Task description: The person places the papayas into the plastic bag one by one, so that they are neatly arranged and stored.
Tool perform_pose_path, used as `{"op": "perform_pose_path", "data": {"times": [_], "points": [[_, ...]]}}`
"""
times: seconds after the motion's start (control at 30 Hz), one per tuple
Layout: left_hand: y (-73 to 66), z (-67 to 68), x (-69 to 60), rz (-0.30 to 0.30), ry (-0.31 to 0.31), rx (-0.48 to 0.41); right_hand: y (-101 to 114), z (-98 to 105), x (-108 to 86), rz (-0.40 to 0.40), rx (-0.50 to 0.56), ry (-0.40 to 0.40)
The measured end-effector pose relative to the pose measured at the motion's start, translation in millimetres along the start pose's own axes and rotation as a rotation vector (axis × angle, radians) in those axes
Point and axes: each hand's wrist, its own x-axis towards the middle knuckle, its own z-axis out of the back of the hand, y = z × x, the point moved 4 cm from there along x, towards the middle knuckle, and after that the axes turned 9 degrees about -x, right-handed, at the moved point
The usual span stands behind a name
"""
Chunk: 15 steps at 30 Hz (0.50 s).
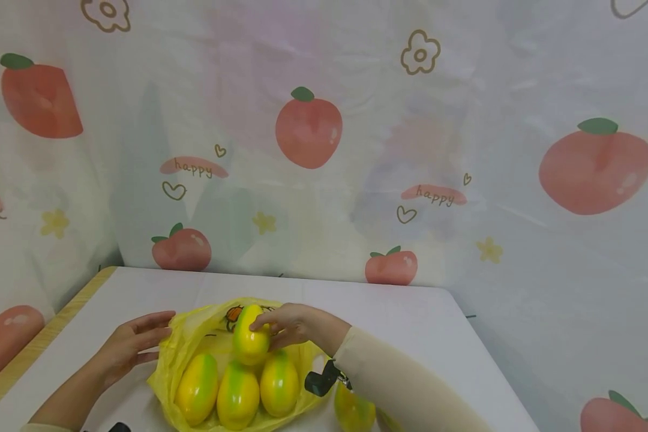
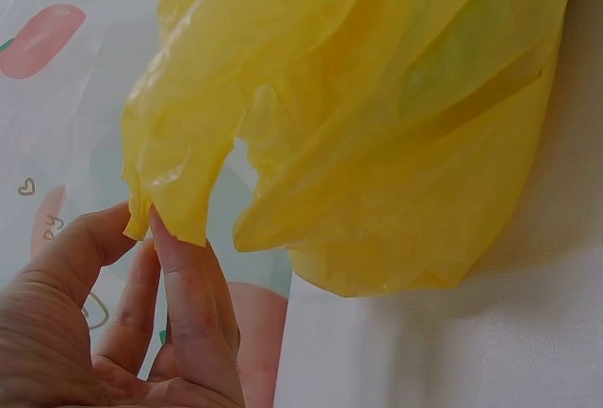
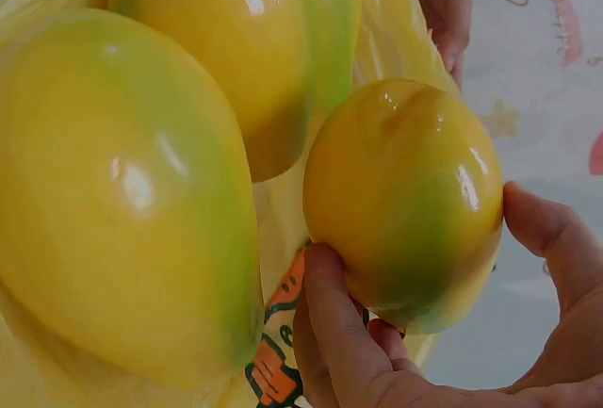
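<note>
A thin yellow plastic bag (image 1: 164, 366) lies with its mouth spread on the white table. My left hand (image 1: 135, 345) pinches the bag's rim at its left side, thumb and fingers meeting on the film in the left wrist view (image 2: 179, 304). With thumb and fingertips, my right hand (image 1: 297, 324) holds a glossy yellow-green mango (image 1: 251, 339) over the bag's opening. Below it, several like mangoes (image 1: 237, 393) sit side by side in the bag. In the right wrist view the held mango (image 3: 405, 205) appears beside the others (image 3: 122, 201).
Outside the bag, partly behind the right sleeve, is another yellow-green mango (image 1: 354, 411). A black wrist-camera mount (image 1: 321, 381) hangs under the right wrist. The white tabletop (image 1: 399, 324) meets a fruit-printed backdrop (image 1: 351, 228) at its far edge.
</note>
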Motion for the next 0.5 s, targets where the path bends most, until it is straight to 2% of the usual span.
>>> {"op": "perform_pose_path", "data": {"times": [0.2, 0.5], "points": [[-0.9, -0.4, -0.2, -0.006, 0.004, -0.009, 2, -8, 7.7, -0.002, 0.046, 0.009], [-2.2, -1.1, -1.3, -0.008, 0.0, -0.019, 5, -19, 20.4, -0.014, 0.054, 0.002]]}}
